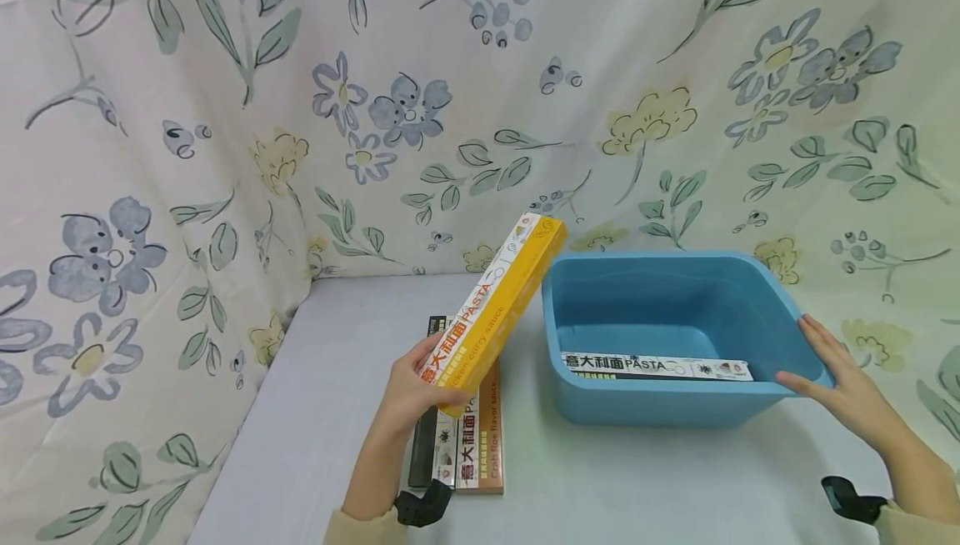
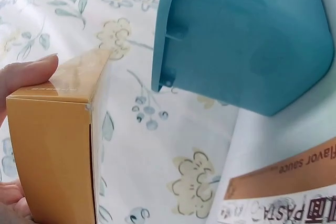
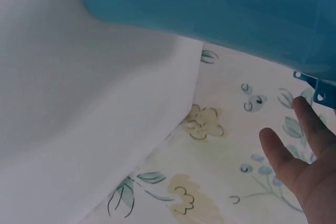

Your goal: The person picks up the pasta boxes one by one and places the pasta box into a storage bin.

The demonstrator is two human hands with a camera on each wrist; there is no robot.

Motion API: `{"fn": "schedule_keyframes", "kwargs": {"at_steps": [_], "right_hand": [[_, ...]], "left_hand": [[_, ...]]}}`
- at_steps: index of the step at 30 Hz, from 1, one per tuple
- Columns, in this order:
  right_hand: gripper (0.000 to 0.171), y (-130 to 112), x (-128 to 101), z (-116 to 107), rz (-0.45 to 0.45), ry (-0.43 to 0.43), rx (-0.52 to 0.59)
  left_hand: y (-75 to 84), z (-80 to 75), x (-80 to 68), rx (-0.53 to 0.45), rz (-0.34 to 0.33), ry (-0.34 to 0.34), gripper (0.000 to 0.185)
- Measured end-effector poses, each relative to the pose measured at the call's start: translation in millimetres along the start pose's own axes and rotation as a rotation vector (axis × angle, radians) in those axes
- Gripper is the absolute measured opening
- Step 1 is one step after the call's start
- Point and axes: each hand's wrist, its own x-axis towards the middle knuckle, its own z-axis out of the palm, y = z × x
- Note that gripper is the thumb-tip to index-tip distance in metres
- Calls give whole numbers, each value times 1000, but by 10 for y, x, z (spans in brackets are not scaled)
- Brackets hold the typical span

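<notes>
Carrying the yellow box (image 1: 501, 303) to the bin (image 1: 660, 406) seems the current step; the next move likely calls for clearing its rim and lowering. The left hand (image 1: 415, 387) grips the box's lower end, tilted above the bench (image 1: 337, 362); the right hand (image 1: 855, 399), fingers spread, is at the bin's right rim.

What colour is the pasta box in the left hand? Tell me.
The pasta box is yellow with a white strip, seen best in the head view.

From here I see a pale desk (image 1: 540, 474) and, behind it and leftward, a hanging white flower-printed cloth (image 1: 480, 53).
</notes>
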Motion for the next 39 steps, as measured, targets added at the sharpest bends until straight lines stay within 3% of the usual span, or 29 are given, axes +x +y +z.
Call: {"fn": "schedule_keyframes", "kwargs": {"at_steps": [13,19,30,39], "right_hand": [[87,11,-7,1,-2,-8,0],[88,34,-8,27,3,-18,-1],[87,14,2,2,-3,-23,27],[86,2,0,2,-12,-10,19]], "left_hand": [[277,227,358,110,71,-227,89],[386,317,524,117,34,-291,88],[567,523,846,148,36,-435,81],[741,691,1024,257,41,-525,82]]}}
